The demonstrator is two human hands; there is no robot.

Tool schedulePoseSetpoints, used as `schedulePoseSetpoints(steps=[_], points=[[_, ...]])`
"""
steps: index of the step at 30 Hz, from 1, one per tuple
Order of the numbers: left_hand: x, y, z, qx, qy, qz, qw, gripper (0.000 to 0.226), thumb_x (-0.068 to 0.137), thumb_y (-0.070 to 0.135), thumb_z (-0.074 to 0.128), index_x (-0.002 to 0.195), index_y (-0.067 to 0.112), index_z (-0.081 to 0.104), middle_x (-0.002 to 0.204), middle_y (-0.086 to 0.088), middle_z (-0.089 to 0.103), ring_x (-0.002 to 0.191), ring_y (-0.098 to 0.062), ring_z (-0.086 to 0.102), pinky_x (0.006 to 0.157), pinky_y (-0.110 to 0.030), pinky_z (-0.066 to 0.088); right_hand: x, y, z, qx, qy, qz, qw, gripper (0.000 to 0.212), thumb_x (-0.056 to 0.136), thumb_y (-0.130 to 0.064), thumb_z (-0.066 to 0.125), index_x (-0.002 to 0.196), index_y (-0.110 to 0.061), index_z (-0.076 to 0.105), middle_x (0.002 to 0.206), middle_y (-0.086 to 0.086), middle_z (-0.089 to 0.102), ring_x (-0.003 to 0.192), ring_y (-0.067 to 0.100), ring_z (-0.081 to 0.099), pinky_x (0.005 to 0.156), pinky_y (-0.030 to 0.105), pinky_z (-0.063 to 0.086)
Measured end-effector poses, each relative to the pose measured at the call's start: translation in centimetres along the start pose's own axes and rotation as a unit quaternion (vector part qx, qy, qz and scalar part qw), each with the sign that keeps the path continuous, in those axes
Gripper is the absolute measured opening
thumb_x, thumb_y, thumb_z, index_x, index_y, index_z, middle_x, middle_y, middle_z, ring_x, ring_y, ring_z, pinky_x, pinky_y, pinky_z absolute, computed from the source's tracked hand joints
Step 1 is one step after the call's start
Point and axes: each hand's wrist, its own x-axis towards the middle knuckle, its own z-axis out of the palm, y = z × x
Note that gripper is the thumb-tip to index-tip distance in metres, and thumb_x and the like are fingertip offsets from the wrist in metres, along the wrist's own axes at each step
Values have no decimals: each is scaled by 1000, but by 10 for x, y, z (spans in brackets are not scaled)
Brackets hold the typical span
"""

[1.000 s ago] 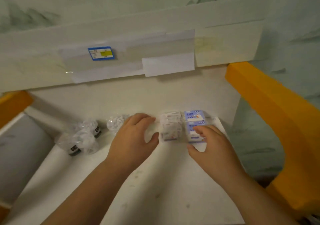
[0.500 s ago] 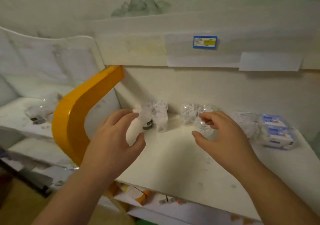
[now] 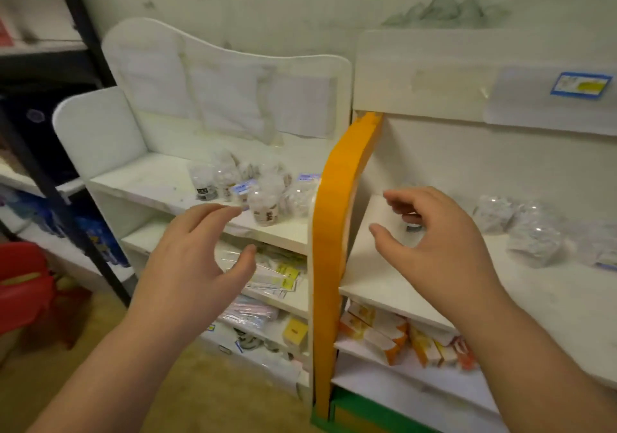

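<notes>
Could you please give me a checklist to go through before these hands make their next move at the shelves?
1. Left hand free: ok, open, holding nothing.
2. Right hand gripping the small item at its fingers: cannot tell, blurred.
3. Front clear jars upright on the left shelf: ok.
4. Bare room beside them: ok.
5. Orange divider out of the way: not ok, stands between the hands.

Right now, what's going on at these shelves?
A person stands at white shop shelves with both hands out. The left hand hovers with spread fingers, holding nothing, near small clear-wrapped jars on the left shelf. The right hand curls over the right shelf, a small dark-based item between thumb and fingers; whether it grips it is unclear. More wrapped bundles lie further right.
</notes>
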Motion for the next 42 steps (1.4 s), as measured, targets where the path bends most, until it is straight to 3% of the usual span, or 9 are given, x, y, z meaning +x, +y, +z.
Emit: schedulePoseSetpoints(steps=[6, 19, 24, 30, 36, 42], points=[[7, -75, -15, 15, -12, -48, 999, 54, 86, 50, 58, 137, 34, 47, 136, 17, 44, 129, -7, 38, 101, -34, 38, 16, -46, 58, 17, -39, -20, 999, 43, 81, -37, 71, 123, -31, 61, 111, -23, 56, 105, -2, 55, 93, 23, 49], [103, -176, 0, 79, -35, -78, 993, 57, 86, 51, 58, 139, 34, 44, 138, 17, 43, 129, -7, 37, 104, -36, 39, 104, -56, 209, 77, -91, -30, 992, 38, 84, -34, 69, 120, -36, 60, 106, -25, 53, 104, -9, 49, 87, 5, 38], [147, -212, -2, 97, -52, -90, 990, 60, 85, 52, 58, 140, 37, 41, 139, 18, 40, 130, -8, 37, 104, -37, 40, 140, -59, 254, 86, -112, -14, 990, 34, 84, -36, 67, 117, -38, 59, 107, -26, 53, 103, -5, 52, 85, 9, 41], [201, -241, 16, 77, -58, -48, 994, 56, 87, 51, 57, 139, 36, 42, 137, 19, 40, 127, -4, 35, 102, -29, 35, 162, -53, 281, 74, -113, 8, 991, 31, 82, -33, 69, 112, -37, 62, 107, -26, 56, 103, -4, 55, 86, 12, 44], [272, -304, 61, 21, -97, 14, 995, 54, 87, 52, 55, 137, 36, 45, 136, 19, 43, 126, -4, 39, 99, -26, 36, 199, -48, 325, 21, -62, 68, 996, 36, 81, -30, 72, 116, -33, 62, 107, -25, 56, 103, -6, 54, 86, 7, 41], [338, -378, 104, -24, -152, 76, 985, 54, 84, 31, 59, 137, 32, 48, 138, 14, 45, 124, -8, 44, 99, -24, 38, 229, -65, 377, -23, -35, 113, 993, 37, 82, -30, 73, 118, -33, 62, 108, -27, 55, 105, -10, 52, 86, 3, 37]])
